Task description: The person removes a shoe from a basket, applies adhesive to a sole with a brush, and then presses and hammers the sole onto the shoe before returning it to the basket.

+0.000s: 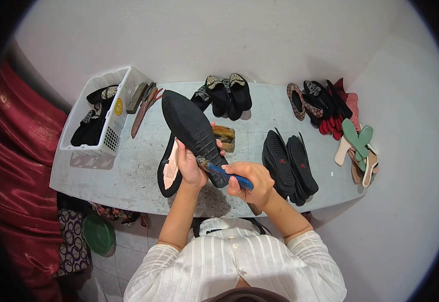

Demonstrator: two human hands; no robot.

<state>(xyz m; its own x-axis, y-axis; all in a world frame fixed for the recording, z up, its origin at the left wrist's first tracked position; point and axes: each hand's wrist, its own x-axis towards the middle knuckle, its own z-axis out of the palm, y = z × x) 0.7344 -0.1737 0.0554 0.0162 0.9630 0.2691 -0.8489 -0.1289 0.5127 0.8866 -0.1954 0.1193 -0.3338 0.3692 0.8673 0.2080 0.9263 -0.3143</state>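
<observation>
A black shoe sole (184, 121) is raised over the table, its ridged tread side towards me. My left hand (190, 165) is closed round its edge, thumb in front and some fingertips showing at the far edge. In my right hand (257, 182) is a blue-handled brush (235, 180), gripped by the handle. The brush's matted bristle end touches the sole near its lower end. Left of and partly behind my left hand lies another black shoe piece (162, 168) with a pale pink inside. A stained yellowish container (225, 138) stands just beyond the held sole.
The white basket (128, 90) at left holds black shoes. Pliers-like tools (144, 110) lie beside it. Patterned black shoes (239, 95) stand at the back. Black soles (278, 161) lie to the right, with more shoes (297, 100) and green insole shapes (353, 133) beyond.
</observation>
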